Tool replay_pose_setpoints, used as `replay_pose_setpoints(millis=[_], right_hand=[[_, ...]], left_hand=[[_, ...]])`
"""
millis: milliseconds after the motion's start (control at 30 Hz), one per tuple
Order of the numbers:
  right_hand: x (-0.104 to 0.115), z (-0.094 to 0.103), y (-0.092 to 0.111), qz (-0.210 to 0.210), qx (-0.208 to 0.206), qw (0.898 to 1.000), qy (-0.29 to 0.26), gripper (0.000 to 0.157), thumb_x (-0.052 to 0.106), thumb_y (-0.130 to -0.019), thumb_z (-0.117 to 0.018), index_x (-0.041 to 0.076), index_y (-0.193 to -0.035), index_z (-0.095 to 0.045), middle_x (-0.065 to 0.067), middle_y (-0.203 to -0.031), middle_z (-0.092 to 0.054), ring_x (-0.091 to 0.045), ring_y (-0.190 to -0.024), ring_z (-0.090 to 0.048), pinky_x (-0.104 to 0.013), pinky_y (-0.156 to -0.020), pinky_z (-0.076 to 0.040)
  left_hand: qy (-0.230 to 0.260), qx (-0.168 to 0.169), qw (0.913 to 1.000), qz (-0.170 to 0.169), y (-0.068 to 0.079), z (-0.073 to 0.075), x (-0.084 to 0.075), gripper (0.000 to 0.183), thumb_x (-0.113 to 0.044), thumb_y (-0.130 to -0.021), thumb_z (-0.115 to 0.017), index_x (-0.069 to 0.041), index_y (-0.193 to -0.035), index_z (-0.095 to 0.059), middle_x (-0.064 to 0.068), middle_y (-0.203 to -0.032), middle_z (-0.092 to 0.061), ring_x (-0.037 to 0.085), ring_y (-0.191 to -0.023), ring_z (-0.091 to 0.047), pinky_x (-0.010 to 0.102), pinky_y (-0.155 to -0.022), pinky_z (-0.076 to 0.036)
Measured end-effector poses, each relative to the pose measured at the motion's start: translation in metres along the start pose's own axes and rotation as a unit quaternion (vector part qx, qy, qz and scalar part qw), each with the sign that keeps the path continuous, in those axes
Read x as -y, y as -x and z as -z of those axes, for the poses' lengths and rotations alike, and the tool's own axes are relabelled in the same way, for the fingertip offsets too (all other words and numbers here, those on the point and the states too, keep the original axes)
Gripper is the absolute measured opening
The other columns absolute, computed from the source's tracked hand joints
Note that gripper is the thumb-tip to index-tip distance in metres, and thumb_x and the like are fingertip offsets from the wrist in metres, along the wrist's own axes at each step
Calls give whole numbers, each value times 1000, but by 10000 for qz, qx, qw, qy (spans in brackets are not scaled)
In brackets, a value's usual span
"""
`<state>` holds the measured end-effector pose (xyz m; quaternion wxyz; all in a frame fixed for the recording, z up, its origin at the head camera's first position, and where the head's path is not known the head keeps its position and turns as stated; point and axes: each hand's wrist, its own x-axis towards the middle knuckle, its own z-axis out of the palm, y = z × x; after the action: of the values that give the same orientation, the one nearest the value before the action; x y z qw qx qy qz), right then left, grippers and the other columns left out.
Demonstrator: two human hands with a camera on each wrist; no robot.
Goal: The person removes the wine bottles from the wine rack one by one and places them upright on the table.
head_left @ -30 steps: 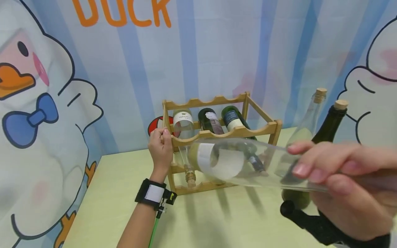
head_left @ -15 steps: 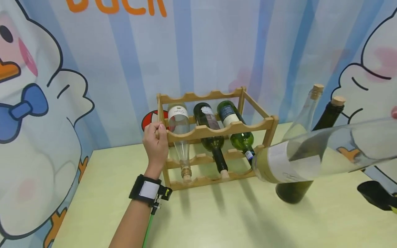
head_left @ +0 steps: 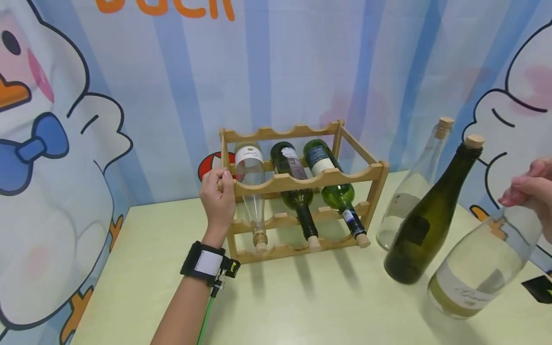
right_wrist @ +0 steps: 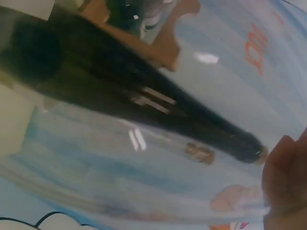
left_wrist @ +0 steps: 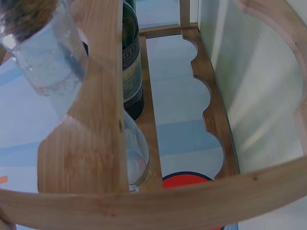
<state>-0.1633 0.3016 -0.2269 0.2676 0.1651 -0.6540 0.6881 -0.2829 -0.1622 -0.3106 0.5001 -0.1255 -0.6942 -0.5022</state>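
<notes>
My left hand (head_left: 218, 199) grips the upper left front corner of a wooden wine rack (head_left: 282, 183). Three corked bottles lie in it, necks sloping toward me: a clear one (head_left: 252, 177), a dark one (head_left: 296, 167) and a green one (head_left: 338, 194). At the right edge my right hand (head_left: 534, 189) holds a clear wine bottle (head_left: 478, 268) by its upper part. That bottle leans, its labelled base low over the table; its neck is hidden or out of view. In the left wrist view the rack's wooden rail (left_wrist: 86, 120) fills the left side.
A dark green corked bottle (head_left: 424, 235) stands between the rack and the held bottle. Behind it is another clear corked bottle (head_left: 398, 206). A striped curtain (head_left: 297, 62) with cartoon ducks hangs behind the pale table (head_left: 142, 268).
My right hand has carried the clear bottle from in front of the rack to the right, then lowered and tilted it base-down. The left hand keeps its grip on the rack.
</notes>
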Motion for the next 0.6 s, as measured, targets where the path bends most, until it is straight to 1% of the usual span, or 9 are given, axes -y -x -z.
replay_pose_setpoints(millis=[33, 67, 167, 233, 333, 367, 400, 467, 600], right_hand=[[-4, 1, 1, -179, -303, 9988, 341, 13, -7, -83, -47, 6, -82, -46, -1, -60, -57, -11, -49, -56, -15, -52, -47], [-8, 3, 0, -264, -443, 9973, 530, 14, -6, -83, -46, 8, -82, -45, 2, -60, -56, -8, -49, -56, -13, -51, -46], [-19, 11, -3, -236, -746, 9926, 929, 18, -7, -84, -43, 10, -80, -45, 6, -61, -54, -3, -51, -53, -10, -51, -44], [-26, 15, -4, -228, -978, 9863, 1312, 19, -6, -85, -41, 13, -80, -46, 8, -62, -52, -1, -53, -52, -8, -53, -42], [-35, 21, -4, -562, -1427, 9796, 1301, 14, 1, -86, -45, 14, -84, -47, 9, -65, -53, 0, -54, -53, -7, -56, -42], [-37, 21, -4, -664, -1539, 9740, 1527, 13, 3, -86, -46, 16, -85, -47, 9, -67, -52, 1, -55, -53, -6, -56, -42], [-40, 22, -3, -757, -1610, 9707, 1619, 11, 5, -87, -47, 16, -86, -47, 9, -68, -51, 1, -55, -53, -6, -57, -42], [-44, 21, -4, -806, -1653, 9716, 1493, 9, 6, -87, -48, 15, -85, -47, 8, -69, -51, 0, -55, -53, -6, -57, -42], [-46, 17, -6, -726, -1383, 9699, 1867, 8, 8, -88, -46, 14, -83, -45, 6, -72, -48, 1, -58, -53, -6, -59, -43]], left_hand=[[4, 11, 10000, 14, 0, -1, 0, 18, -9, -85, -46, 5, -79, -56, 21, -77, -54, 30, -77, -48, 31, -69, -35], [5, 36, 10000, 38, 1, -2, 0, 18, -9, -85, -46, 5, -79, -56, 21, -78, -54, 30, -77, -48, 31, -69, -35], [-1, 117, 9999, 110, 2, -3, -1, 19, -10, -85, -46, 5, -80, -56, 20, -79, -54, 29, -77, -48, 31, -69, -35], [-37, 156, 9998, 151, 4, -4, 0, 20, -11, -86, -45, 4, -81, -56, 19, -79, -54, 28, -77, -48, 30, -69, -35], [-62, 205, 9996, 186, 5, -4, -1, 20, -12, -86, -45, 4, -81, -55, 18, -79, -54, 27, -77, -48, 30, -69, -36], [-72, 211, 9996, 200, 6, -4, -1, 20, -12, -86, -45, 4, -81, -55, 19, -79, -54, 27, -78, -48, 30, -69, -36], [-82, 226, 9994, 229, 6, -3, -1, 20, -12, -86, -45, 4, -82, -55, 19, -80, -54, 27, -78, -49, 30, -68, -37], [-98, 233, 9993, 280, 7, -3, -2, 19, -12, -86, -44, 4, -83, -55, 19, -81, -54, 27, -78, -49, 29, -67, -38], [-162, 257, 9987, 416, 5, 1, -7, 20, -11, -86, -43, 6, -85, -54, 20, -83, -52, 27, -78, -48, 26, -65, -38]])
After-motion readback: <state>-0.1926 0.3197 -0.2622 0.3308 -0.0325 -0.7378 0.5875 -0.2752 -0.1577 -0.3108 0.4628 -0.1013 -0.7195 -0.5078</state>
